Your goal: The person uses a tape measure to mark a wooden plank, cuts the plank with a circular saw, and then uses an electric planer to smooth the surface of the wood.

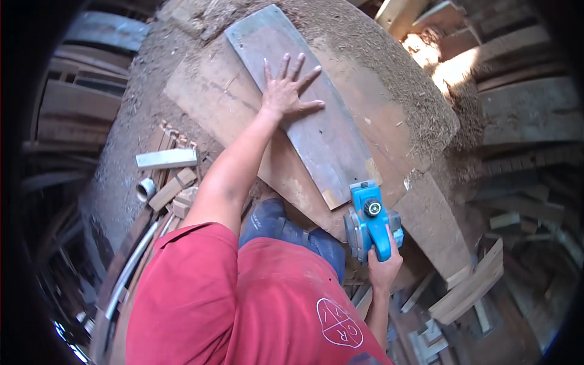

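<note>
A long weathered grey plank (322, 137) lies slantwise on a wide wooden board. My left hand (287, 88) rests flat on its far half, fingers spread. In my right hand (384, 267) is the rear handle of a blue electric planer (368, 213) with a round black knob on top. The planer's front touches or overlaps the plank's near end, where paler bare wood shows at both corners. Its underside is hidden from me.
Beneath the plank is the wide board (207, 91), strewn with wood shavings (401, 79). To the left lie short wood offcuts (171, 190), a white-faced block (166, 159) and a short pipe piece (146, 189). Stacked timber (523, 109) lines the right, with a loose pale board (468, 289) nearer.
</note>
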{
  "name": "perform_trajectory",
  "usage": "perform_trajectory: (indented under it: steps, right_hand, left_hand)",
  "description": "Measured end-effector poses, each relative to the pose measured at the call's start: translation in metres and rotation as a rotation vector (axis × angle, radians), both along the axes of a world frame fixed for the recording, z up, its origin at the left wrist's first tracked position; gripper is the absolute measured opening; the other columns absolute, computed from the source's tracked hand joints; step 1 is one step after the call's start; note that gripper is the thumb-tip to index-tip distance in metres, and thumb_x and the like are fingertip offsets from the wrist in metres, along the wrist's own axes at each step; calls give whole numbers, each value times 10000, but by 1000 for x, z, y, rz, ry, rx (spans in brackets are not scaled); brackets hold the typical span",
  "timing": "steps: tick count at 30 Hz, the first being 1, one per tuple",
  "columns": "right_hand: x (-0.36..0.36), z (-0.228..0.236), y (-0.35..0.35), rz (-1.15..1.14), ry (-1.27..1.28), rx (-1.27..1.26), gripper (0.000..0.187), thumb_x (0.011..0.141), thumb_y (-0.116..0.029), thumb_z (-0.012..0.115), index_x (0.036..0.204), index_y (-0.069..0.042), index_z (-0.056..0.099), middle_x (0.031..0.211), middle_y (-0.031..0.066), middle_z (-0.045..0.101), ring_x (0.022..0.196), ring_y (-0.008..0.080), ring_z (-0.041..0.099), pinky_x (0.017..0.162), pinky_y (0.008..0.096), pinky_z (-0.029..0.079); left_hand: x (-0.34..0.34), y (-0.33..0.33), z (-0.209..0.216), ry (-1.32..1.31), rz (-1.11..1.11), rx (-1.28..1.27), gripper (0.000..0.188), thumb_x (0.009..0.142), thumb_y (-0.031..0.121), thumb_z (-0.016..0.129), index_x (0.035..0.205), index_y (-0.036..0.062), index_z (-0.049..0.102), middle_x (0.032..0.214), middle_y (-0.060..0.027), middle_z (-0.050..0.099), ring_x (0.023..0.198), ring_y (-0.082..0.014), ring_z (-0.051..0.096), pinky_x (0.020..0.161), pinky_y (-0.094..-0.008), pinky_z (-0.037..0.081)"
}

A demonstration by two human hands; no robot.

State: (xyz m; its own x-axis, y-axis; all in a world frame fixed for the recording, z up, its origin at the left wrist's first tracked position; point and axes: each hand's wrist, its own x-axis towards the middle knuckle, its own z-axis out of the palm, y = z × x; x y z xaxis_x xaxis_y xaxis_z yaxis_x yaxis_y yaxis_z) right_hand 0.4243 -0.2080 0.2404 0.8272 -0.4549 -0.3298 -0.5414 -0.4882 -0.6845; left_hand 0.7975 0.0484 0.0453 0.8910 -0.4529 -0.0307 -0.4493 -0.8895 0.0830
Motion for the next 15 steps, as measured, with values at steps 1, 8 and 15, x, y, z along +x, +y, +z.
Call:
perform_trajectory:
  steps: [1,8,15]
  right_hand:
    - [1,2,-10,56,42,-13,645,807,-5,709,1446,-70,645,1133,239,768,1018,297,785,902,423,587]
    - [40,-14,-71,243,2,-18,680,781,9,710,1451,-78,638,1158,244,752,994,367,780,839,439,596]
    - [85,-43,-74,353,-76,23,701,769,23,688,1459,-84,631,1210,235,744,1037,366,771,872,442,589]
  left_hand:
    - [-3,9,-6,-70,107,-24,1040,773,987,463,1662,493,249,1787,-119,124,1640,-406,80,1215,-777,-45]
    - [-74,-5,-12,-138,930,-413,1098,857,801,624,1704,217,242,1728,-302,175,1633,-418,97,1283,-647,-31]
    - [-65,-8,-21,-255,1027,-371,946,993,628,568,1623,-34,324,1695,-221,343,1606,-419,207,1313,-574,57]
